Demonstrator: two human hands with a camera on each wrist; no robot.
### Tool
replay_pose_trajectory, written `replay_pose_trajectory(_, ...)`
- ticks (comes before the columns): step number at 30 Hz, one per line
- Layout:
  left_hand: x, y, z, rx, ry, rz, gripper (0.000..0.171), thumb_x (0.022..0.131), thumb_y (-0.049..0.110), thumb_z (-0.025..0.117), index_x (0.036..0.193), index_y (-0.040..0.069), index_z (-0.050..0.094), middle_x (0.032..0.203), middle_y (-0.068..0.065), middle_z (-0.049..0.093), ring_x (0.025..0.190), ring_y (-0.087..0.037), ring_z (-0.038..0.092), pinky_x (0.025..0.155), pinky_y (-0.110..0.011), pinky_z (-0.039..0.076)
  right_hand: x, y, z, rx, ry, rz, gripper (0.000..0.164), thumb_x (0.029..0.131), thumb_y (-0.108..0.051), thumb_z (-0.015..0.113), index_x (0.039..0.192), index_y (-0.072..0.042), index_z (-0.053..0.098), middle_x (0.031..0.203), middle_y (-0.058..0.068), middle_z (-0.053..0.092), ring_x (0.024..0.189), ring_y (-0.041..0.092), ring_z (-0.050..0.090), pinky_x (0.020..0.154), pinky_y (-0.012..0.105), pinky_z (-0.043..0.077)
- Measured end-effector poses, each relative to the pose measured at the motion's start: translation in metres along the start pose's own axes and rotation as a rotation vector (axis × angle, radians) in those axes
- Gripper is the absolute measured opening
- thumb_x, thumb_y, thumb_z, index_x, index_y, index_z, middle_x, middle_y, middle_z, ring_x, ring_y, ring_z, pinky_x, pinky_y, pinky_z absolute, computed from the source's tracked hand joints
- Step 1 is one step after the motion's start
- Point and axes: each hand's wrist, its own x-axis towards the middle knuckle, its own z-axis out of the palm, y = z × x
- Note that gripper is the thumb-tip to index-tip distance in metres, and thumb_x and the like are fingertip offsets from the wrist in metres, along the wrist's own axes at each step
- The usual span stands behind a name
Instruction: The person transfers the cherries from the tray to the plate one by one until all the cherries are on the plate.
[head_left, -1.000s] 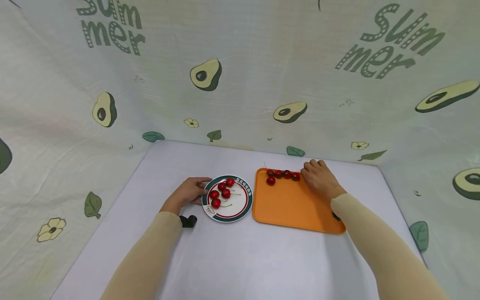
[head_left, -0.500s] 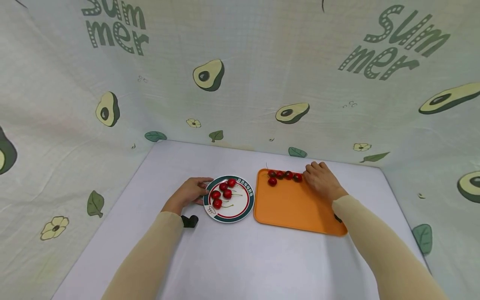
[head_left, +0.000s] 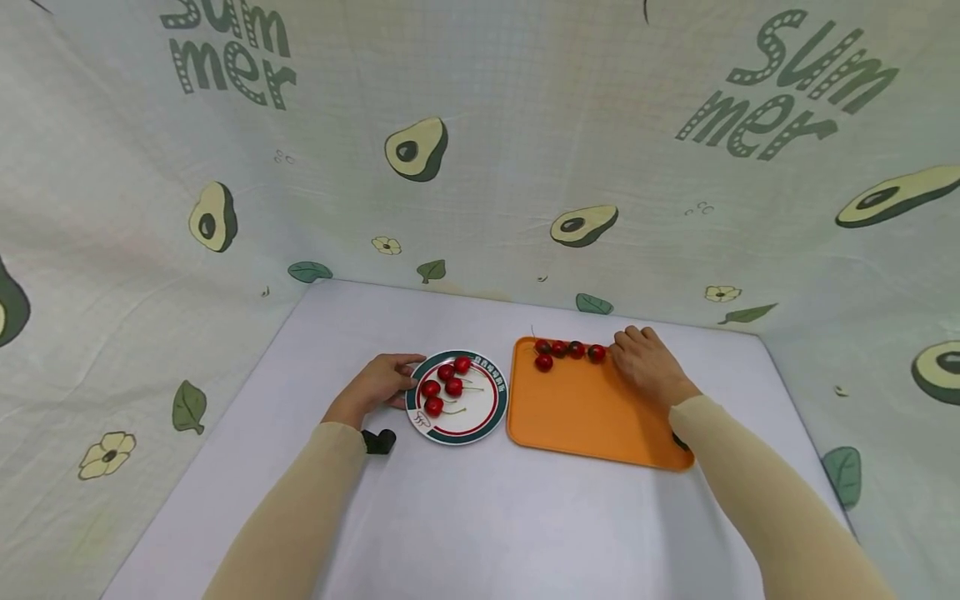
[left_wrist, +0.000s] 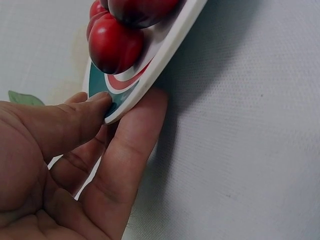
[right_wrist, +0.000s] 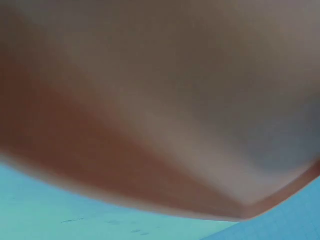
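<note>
A white plate with a green and red rim (head_left: 487, 423) holds several red cherries (head_left: 448, 386) with stems. My left hand (head_left: 384, 383) pinches its left rim; in the left wrist view the thumb (left_wrist: 67, 122) lies on the rim (left_wrist: 150, 75) and a finger lies under it, with a cherry (left_wrist: 114, 45) close by. To the right, an orange tray (head_left: 592, 417) carries a row of cherries (head_left: 567, 350) along its far edge. My right hand (head_left: 647, 362) rests palm down on the tray's far right part, just right of the row's last cherry, fingers relaxed. The right wrist view is blurred skin.
Everything sits on a white tabletop (head_left: 480, 517) walled in by avocado-print cloth (head_left: 480, 167) at the back and both sides. A small black object (head_left: 377, 442) lies by my left wrist.
Nothing has clearly moved; both hands stay where they were, and only the head view has shifted slightly.
</note>
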Motion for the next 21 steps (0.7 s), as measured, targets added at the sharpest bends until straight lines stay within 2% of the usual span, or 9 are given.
replay_pose_trajectory(6,0.000,-0.001,0.000,0.003,-0.005,-0.003,0.053,0.101,0.002,0.064,0.151,0.018,0.059,0.127,-0.016,0.056,0.099,-0.025,0.062,0.071,-0.029,0.064,-0.002,-0.005,-0.007,0.036,0.042,0.006,0.023,0.090,0.006,0.077,0.104,-0.001,0.060,0.098,0.013,0.051,0.098,0.034,0.048,0.090,0.047,0.043)
replay_pose_trajectory(11,0.001,-0.002,0.000,0.008,-0.006,0.003,0.053,0.101,0.001,0.064,0.151,0.018,0.059,0.126,-0.015,0.056,0.097,-0.025,0.062,0.070,-0.029,0.064,0.004,-0.016,-0.017,0.044,0.068,-0.023,0.020,0.092,0.002,0.077,0.101,-0.002,0.060,0.097,0.012,0.051,0.096,0.034,0.048,0.089,0.046,0.044)
replay_pose_trajectory(15,0.001,-0.001,0.000,0.018,-0.009,0.009,0.053,0.101,0.001,0.064,0.152,0.018,0.058,0.127,-0.016,0.057,0.096,-0.024,0.062,0.070,-0.028,0.063,0.012,-0.030,-0.029,0.034,0.096,-0.075,0.018,0.093,-0.002,0.077,0.099,-0.002,0.060,0.095,0.011,0.052,0.094,0.032,0.048,0.088,0.044,0.045)
replay_pose_trajectory(21,0.002,-0.001,0.000,0.018,-0.017,0.012,0.054,0.102,0.002,0.064,0.152,0.018,0.058,0.128,-0.017,0.057,0.095,-0.024,0.063,0.071,-0.029,0.064,0.026,-0.063,-0.050,0.029,0.108,-0.155,0.020,0.094,-0.007,0.078,0.106,-0.003,0.063,0.102,0.011,0.057,0.097,0.030,0.050,0.090,0.041,0.047)
